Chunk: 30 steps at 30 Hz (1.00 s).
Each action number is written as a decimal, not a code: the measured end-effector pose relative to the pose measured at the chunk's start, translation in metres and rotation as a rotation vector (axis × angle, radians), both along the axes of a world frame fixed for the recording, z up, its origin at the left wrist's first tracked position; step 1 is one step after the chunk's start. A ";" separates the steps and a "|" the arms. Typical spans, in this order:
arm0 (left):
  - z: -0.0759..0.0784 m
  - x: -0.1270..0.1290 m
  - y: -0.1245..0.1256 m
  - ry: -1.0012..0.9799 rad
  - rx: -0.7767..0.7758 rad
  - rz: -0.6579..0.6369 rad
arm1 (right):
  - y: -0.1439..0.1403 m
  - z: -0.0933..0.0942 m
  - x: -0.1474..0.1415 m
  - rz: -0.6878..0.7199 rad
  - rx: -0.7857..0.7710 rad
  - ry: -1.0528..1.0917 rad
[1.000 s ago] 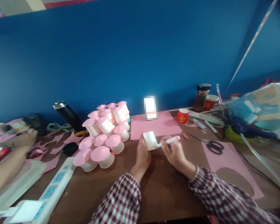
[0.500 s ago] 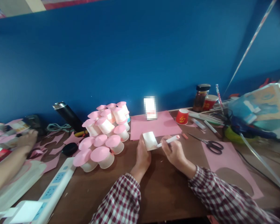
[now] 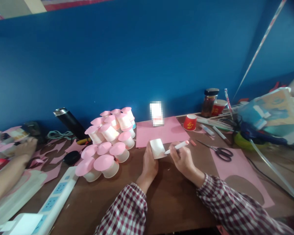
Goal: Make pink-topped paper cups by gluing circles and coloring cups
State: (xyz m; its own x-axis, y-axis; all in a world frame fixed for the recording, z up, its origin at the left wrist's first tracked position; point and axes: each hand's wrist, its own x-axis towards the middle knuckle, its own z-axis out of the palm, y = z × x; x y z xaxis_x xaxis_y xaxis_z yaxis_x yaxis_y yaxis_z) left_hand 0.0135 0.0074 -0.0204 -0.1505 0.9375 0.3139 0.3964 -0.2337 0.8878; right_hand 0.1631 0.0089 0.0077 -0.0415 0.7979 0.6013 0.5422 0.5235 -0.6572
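White paper cup on its side, pinched by left hand; white marker gripped in right hand fingers, tip touching cup; bare brown tabletop below.

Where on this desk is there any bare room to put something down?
Bare brown table lies between the two checked sleeves and the hands. Another strip runs between the power strip and the left sleeve. Left hand holds a white cup, right hand a pen. It is crowded around the pink-topped cups, the scissors and the far right corner.
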 end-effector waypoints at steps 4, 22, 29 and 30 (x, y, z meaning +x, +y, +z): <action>0.003 0.001 -0.002 -0.009 -0.001 -0.007 | 0.000 0.000 0.001 -0.017 0.007 -0.012; 0.005 0.002 0.001 -0.025 0.044 -0.035 | 0.000 0.003 0.001 0.005 -0.001 0.010; 0.007 0.004 -0.002 -0.035 0.009 -0.051 | 0.000 -0.001 0.002 -0.019 -0.002 0.041; 0.007 0.004 -0.002 -0.035 0.000 -0.052 | 0.000 -0.001 0.002 -0.023 0.000 0.044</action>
